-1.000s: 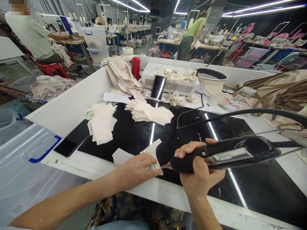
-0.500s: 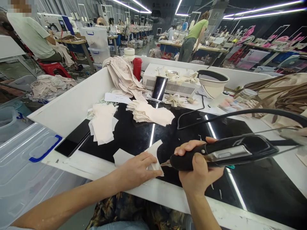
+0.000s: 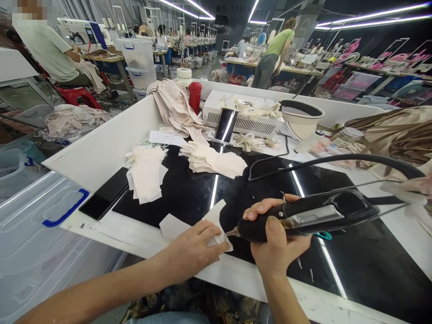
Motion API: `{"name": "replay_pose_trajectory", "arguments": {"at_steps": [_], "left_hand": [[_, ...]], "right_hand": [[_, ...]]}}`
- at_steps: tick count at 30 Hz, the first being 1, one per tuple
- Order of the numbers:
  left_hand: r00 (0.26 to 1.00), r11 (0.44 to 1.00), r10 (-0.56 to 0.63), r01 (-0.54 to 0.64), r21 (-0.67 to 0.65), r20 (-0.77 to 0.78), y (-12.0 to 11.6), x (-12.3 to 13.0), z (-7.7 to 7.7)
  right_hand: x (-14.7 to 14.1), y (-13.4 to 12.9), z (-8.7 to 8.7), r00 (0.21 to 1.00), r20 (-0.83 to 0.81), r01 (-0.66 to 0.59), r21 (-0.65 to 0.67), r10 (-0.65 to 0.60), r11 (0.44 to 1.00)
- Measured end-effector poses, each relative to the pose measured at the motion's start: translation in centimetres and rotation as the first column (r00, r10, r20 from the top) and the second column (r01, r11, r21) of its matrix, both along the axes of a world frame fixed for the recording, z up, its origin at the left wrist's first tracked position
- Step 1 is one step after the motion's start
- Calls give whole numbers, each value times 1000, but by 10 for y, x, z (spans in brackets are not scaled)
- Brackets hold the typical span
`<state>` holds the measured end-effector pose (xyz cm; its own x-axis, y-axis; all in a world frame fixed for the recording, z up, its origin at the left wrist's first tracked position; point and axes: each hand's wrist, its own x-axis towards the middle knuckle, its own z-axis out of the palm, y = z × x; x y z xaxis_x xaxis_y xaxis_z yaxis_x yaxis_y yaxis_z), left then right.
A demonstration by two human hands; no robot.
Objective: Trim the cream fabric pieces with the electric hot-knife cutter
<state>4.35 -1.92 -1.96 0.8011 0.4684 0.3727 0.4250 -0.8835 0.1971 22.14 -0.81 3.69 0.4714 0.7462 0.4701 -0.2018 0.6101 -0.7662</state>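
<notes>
The left hand (image 3: 199,247) had pale fabric (image 3: 216,213) in its grip, thumb and fingers pinched about it, on the near edge of the black panel (image 3: 374,265) that covered much of the white-rimmed surface (image 3: 135,240). The right hand (image 3: 276,243) had its grip wrapped round a black handheld tool (image 3: 313,216) at 3 o'clock from the fabric, the narrow metal tip (image 3: 233,232) pointing at 9 o'clock and ending just beside the cloth; whether the two touched could not be told.

Counting from that fabric, a large clear bin (image 3: 27,238) with a blue handle (image 3: 65,209) sat at 9 o'clock, its contents too dim to make out. Two stacked clear boxes (image 3: 138,54) stood at 11 o'clock beyond the surface, the upper one with something pale and blurred inside. Near 12 o'clock stood a red cylindrical container (image 3: 195,98); what it held was hidden. Between 12 and 1, a white vented box (image 3: 243,119) carried cloth scraps on its top. A round cream vessel (image 3: 302,123) with a dark inner wall opened upward between 1 and 2, its bottom out of sight. At 2 o'clock was a clear lidded jar (image 3: 351,135), contents unclear.
</notes>
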Motion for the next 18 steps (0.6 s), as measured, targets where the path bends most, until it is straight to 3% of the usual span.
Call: {"name": "replay_pose_trajectory", "arguments": {"at_steps": [4, 12, 18], "left_hand": [[999, 1000, 3, -2, 13, -46, 3, -3, 4], [990, 991, -132, 133, 13, -57, 34, -17, 1], [992, 992, -128, 128, 14, -18, 37, -22, -1]], "right_hand": [[0, -2, -1, 1000, 21, -6, 7, 6, 1000], [0, -2, 0, 1000, 25, -10, 14, 9, 1000], [-1, -3, 0, 1000, 29, 1, 15, -2, 1000]]}}
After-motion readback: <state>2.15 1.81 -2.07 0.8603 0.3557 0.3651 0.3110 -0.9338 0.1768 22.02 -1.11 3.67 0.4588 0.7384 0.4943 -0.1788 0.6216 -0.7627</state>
